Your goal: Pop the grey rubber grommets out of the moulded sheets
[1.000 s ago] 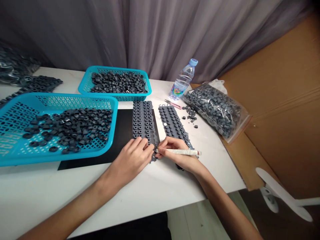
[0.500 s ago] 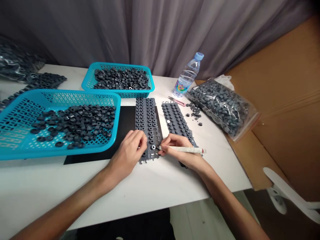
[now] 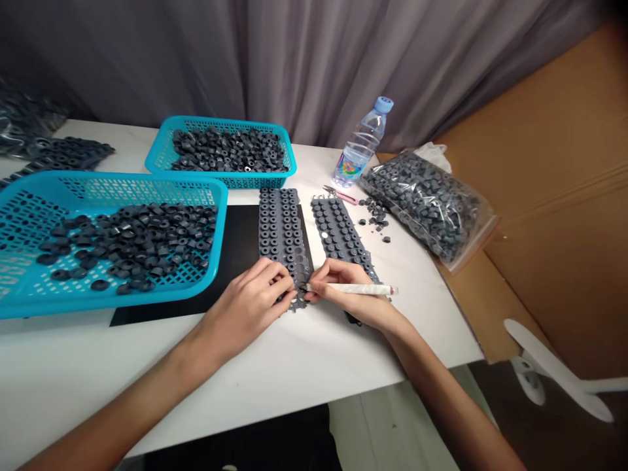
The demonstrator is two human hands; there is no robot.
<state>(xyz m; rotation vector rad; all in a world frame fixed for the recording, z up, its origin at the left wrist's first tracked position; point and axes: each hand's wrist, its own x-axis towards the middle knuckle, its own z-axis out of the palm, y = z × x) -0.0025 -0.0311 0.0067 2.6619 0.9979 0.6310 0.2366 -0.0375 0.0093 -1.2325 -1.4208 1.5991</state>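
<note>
A dark grey sheet of ring-shaped rubber pieces [image 3: 279, 222] lies partly over a black mat [image 3: 240, 242]. Along its right side near the front, several holes are bare. My left hand [image 3: 258, 294] rests on the sheet's near end, fingers bent and tips together; what they pinch, if anything, is hidden. My right hand [image 3: 350, 294] grips a slim white pen-like tool [image 3: 360, 288], its dark tip by the bare holes, close to my left fingertips. Under and behind the right hand lies a second grey sheet [image 3: 338, 226] with rows of round pieces and one white spot.
Two blue baskets [image 3: 222, 229] [image 3: 293, 157] hold loose grey pieces. A water bottle [image 3: 360, 144], pink-handled snips [image 3: 343, 195], scattered bits [image 3: 377, 212] and a full zip bag [image 3: 432, 203] stand or lie to the right. Cardboard [image 3: 554, 163] borders the table there.
My left hand has moved right from a loose fist, its fingertips now beside the tool tip. The bright-centred ring seen there before is no longer visible. The view has shifted slightly.
</note>
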